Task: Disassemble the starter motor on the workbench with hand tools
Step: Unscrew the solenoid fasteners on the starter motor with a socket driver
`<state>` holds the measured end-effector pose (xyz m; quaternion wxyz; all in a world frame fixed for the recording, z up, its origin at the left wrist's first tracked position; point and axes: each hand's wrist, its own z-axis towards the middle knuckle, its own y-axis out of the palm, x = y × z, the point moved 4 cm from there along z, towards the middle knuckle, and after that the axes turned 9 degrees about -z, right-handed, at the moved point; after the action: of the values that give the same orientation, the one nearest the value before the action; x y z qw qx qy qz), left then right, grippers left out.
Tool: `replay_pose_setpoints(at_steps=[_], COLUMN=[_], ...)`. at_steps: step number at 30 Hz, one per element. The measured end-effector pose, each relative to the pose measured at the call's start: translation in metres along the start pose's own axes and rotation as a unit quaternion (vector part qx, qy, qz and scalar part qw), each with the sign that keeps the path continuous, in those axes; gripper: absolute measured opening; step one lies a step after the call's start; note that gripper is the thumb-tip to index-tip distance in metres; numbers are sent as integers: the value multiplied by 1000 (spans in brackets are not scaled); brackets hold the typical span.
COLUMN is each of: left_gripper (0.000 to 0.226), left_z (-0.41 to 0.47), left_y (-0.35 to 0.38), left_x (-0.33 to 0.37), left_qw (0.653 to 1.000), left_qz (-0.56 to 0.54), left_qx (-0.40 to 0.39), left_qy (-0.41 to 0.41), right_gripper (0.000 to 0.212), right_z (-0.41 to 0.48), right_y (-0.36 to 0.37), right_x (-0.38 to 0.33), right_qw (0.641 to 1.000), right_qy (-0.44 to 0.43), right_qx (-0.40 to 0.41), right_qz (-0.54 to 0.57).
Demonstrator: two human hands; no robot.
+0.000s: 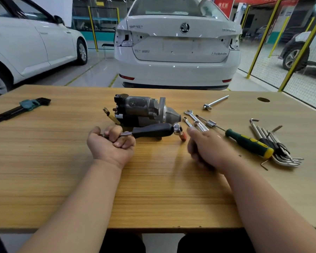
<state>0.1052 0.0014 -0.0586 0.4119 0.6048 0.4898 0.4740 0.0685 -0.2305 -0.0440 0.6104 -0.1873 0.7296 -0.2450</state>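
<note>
The starter motor (144, 111) lies on its side at the middle of the wooden workbench (44, 161), with a brass-coloured strap (110, 116) sticking out at its left end. Just in front of it lies a ratchet wrench (153, 130) with a black handle, a chrome head and an orange piece (183, 136) under the head. My left hand (111, 143) is palm up, and its fingers curl round the chrome shaft at the ratchet's left end. My right hand (206, 148) is blurred, back up, just right of the ratchet head. Its fingers look loosely bent and nothing shows in them.
Right of the motor lie open-end wrenches (193, 119), a thin rod with a socket (211, 124), a green-and-yellow screwdriver (250, 143), a chrome hex-key set (279, 152) and a T-bar (215, 102). A black hex-key set (22, 108) lies far left. Parked white cars stand behind the bench.
</note>
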Motion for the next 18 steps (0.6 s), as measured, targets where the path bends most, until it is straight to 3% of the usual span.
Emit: replay_pose_setpoints(at_steps=[2, 4, 7, 12, 18], left_gripper=[47, 50, 52, 44, 35], left_z=[1, 2, 5, 8, 9], left_y=[-1, -1, -3, -2, -1], left_x=[-3, -6, -10, -14, -15], left_qw=[1000, 1000, 998, 991, 983], left_qz=[0, 21, 60, 126, 174], left_qx=[-7, -3, 16, 35, 53], left_qy=[-9, -15, -28, -35, -5], right_gripper=[73, 71, 51, 65, 47], right_z=[-4, -6, -5, -4, -6], right_y=[13, 20, 24, 22, 21], right_x=[-1, -6, -11, -13, -15], right_qw=[982, 943, 922, 930, 912], right_qy=[42, 49, 30, -43, -108], right_qx=[-128, -203, -204, -197, -204], right_qz=[133, 258, 328, 309, 340])
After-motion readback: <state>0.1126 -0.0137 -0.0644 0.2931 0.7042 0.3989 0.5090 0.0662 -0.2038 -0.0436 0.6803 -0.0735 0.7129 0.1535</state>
